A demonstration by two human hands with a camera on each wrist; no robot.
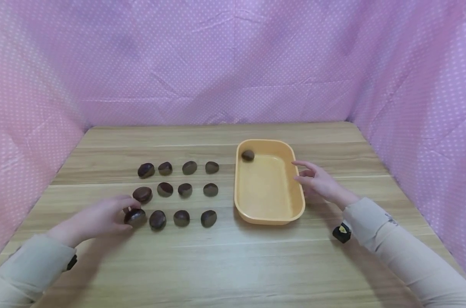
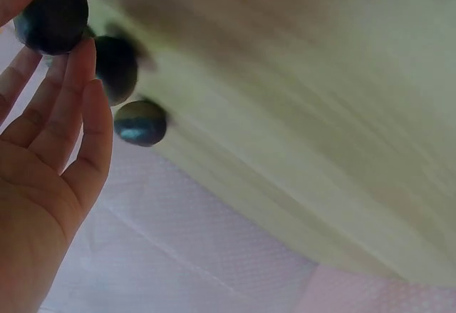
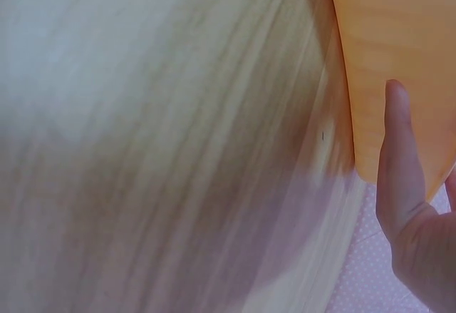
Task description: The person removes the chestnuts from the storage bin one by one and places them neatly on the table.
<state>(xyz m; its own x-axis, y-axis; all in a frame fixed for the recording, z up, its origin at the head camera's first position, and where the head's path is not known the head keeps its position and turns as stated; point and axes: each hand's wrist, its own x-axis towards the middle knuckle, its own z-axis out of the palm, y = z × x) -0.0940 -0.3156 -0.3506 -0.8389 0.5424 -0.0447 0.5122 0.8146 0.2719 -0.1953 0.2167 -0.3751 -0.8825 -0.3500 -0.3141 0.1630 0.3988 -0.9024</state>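
Observation:
At the front left of the table, my left hand [image 1: 104,216] has its thumb and fingers round a glossy dark brown chestnut [image 1: 135,217]. The left wrist view shows this chestnut [image 2: 53,12] between thumb and fingertips. Just behind it lies another chestnut [image 1: 142,195], close to the fingers. My right hand [image 1: 320,183] is at the right side of a yellow-orange plastic tray [image 1: 269,222], its fingers extended at the rim. In the right wrist view, the thumb [image 3: 399,149] lies straight along the tray's outer wall [image 3: 385,56]. One chestnut [image 1: 248,155] sits in the tray's back left corner.
Several more chestnuts [image 1: 181,218] lie in three rows on the wooden table [image 1: 233,265], left of the tray. Pink dotted cloth [image 1: 217,64] hangs behind the table and along both sides.

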